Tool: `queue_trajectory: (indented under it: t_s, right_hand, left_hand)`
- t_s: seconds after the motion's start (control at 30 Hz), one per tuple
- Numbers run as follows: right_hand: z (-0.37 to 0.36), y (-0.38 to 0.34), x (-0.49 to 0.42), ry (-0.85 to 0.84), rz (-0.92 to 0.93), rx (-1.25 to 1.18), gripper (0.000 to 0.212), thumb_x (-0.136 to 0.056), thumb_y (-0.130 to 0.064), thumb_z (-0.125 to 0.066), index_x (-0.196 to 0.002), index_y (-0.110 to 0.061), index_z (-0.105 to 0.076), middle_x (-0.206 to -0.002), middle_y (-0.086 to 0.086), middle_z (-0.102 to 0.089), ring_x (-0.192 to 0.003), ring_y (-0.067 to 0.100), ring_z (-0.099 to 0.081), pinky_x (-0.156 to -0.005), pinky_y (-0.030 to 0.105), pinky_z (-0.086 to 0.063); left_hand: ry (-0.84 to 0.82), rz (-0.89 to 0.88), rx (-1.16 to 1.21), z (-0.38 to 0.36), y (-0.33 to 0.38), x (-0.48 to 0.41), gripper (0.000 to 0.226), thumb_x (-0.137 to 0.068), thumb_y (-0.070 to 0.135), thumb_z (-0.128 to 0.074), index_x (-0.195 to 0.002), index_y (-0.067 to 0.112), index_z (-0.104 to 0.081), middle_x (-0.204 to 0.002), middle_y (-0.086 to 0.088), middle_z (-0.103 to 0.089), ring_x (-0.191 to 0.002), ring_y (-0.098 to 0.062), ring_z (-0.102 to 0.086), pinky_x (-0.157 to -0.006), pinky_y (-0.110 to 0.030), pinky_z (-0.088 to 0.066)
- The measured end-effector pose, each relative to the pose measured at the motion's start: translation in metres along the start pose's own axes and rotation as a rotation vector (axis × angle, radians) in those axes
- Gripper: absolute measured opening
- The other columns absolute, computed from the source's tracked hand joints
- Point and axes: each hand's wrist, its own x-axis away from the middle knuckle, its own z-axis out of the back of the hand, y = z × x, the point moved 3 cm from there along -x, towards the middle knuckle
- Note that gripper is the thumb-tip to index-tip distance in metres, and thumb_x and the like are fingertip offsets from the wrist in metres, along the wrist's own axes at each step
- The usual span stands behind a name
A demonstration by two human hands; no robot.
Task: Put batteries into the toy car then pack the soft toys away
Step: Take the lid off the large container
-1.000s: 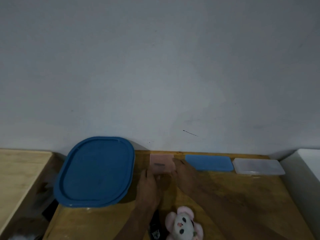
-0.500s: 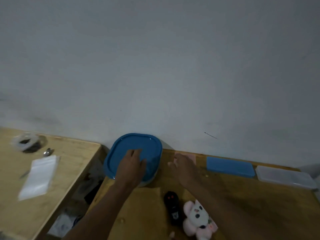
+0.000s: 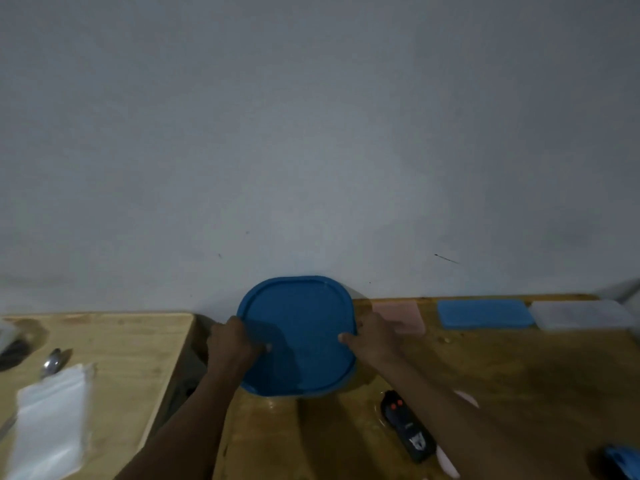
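Bare forearms lead to a bare left hand (image 3: 231, 345) and right hand (image 3: 373, 338).

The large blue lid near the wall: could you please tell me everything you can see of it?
The blue lid is a rounded square of matte-looking plastic with a raised ridge inside its rim. It lies roughly flat at the back of the wooden table, close to the wall. What it sits on is mostly hidden. The left hand grips its left edge, the right hand its right edge, thumbs on top.

A blue-lidded container (image 3: 301, 334) stands closed on the counter (image 3: 519, 368); a pink soft toy (image 3: 447, 463) lies nearby, mostly hidden.
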Motion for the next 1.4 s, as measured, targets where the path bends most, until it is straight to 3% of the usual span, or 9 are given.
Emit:
queue_trajectory:
  t_s: [0.1, 0.2, 0.3, 0.43, 0.57, 0.73, 0.93, 1.17, 1.4]
  right_hand:
    - [0.015, -0.006, -0.011, 0.049, -0.020, 0.059, 0.018, -0.083, -0.020, -0.069, -0.073, -0.013, -0.056, -0.067, -0.004, -0.057, -0.055, 0.007, -0.051, -0.042, 0.019, -0.038]
    - [0.031, -0.011, -0.016, 0.072, -0.068, 0.089, 0.021, -0.082, -0.015, -0.070, -0.070, -0.014, -0.053, -0.067, -0.002, -0.056, -0.055, 0.009, -0.051, -0.042, 0.020, -0.037]
    - [0.038, -0.015, -0.018, 0.053, -0.108, 0.089, 0.010, -0.081, -0.011, -0.069, -0.078, -0.008, -0.060, -0.074, 0.002, -0.061, -0.065, 0.015, -0.058, -0.051, 0.026, -0.048]
    - [-0.026, -0.036, 0.016, -0.014, -0.229, 0.094, 0.011, -0.077, -0.008, -0.070, -0.077, -0.007, -0.059, -0.079, 0.006, -0.063, -0.078, 0.021, -0.064, -0.063, 0.031, -0.053]
    - [-0.025, -0.025, 0.019, 0.010, -0.260, 0.006, 0.013, -0.074, -0.008, -0.073, -0.081, -0.003, -0.064, -0.084, 0.006, -0.067, -0.082, 0.023, -0.066, -0.073, 0.035, -0.059]
    - [-0.025, -0.026, 0.019, 0.026, -0.246, -0.070, 0.016, -0.078, -0.003, -0.070, -0.094, -0.003, -0.065, -0.092, 0.010, -0.068, -0.085, 0.022, -0.065, -0.080, 0.039, -0.058]
    - [-0.020, -0.030, 0.021, 0.090, -0.183, -0.088, 0.010, -0.083, -0.003, -0.065, -0.093, -0.001, -0.064, -0.093, 0.012, -0.068, -0.080, 0.021, -0.064, -0.075, 0.038, -0.058]
    - [-0.005, -0.028, 0.071, 0.116, -0.098, -0.053, 0.015, -0.084, -0.010, -0.066, -0.078, -0.012, -0.053, -0.085, 0.007, -0.064, -0.081, 0.022, -0.063, -0.079, 0.040, -0.056]
    - [-0.010, 0.008, 0.144, 0.171, -0.057, 0.018, 0.021, -0.081, -0.015, -0.071, -0.099, -0.014, -0.059, -0.096, 0.000, -0.061, -0.086, 0.018, -0.058, -0.074, 0.032, -0.052]
  left_hand:
    - [-0.005, 0.000, 0.033, 0.016, 0.021, -0.005, 0.048, -0.064, 0.036, -0.087, -0.087, 0.009, -0.056, -0.089, -0.010, -0.064, -0.080, -0.025, -0.062, -0.054, -0.029, -0.048]
    - [-0.004, 0.009, 0.032, 0.027, 0.042, -0.009, 0.058, -0.058, 0.040, -0.090, -0.091, 0.007, -0.056, -0.092, -0.011, -0.065, -0.086, -0.028, -0.065, -0.058, -0.034, -0.052]
    - [-0.031, 0.027, 0.073, 0.030, 0.044, -0.009, 0.069, -0.052, 0.041, -0.093, -0.100, 0.003, -0.059, -0.097, -0.014, -0.066, -0.089, -0.030, -0.065, -0.063, -0.036, -0.056]
    - [-0.127, 0.051, 0.138, 0.034, -0.035, -0.003, 0.063, -0.052, 0.036, -0.094, -0.089, 0.005, -0.054, -0.088, -0.010, -0.062, -0.080, -0.026, -0.061, -0.047, -0.027, -0.043]
    - [-0.096, 0.039, 0.181, 0.030, -0.041, -0.002, 0.064, -0.052, 0.035, -0.094, -0.091, 0.002, -0.055, -0.081, -0.009, -0.060, -0.072, -0.023, -0.056, -0.042, -0.025, -0.034]
    - [-0.081, 0.042, 0.219, 0.032, -0.045, -0.015, 0.073, -0.051, 0.037, -0.094, -0.104, 0.003, -0.057, -0.096, -0.012, -0.065, -0.085, -0.029, -0.063, -0.054, -0.033, -0.049]
    - [0.001, -0.024, 0.246, 0.031, -0.044, -0.018, 0.044, -0.082, 0.017, -0.073, -0.117, 0.003, -0.050, -0.108, -0.016, -0.064, -0.089, -0.029, -0.062, -0.071, -0.038, -0.056]
    - [0.091, -0.049, 0.258, 0.044, -0.048, 0.040, 0.041, -0.086, 0.014, -0.065, -0.124, 0.006, -0.053, -0.115, -0.016, -0.063, -0.097, -0.029, -0.059, -0.072, -0.033, -0.048]
    - [0.139, -0.091, 0.154, 0.023, -0.074, 0.126, 0.017, -0.082, 0.017, -0.069, -0.096, 0.008, -0.063, -0.085, 0.001, -0.059, -0.077, -0.017, -0.056, -0.063, -0.029, -0.045]
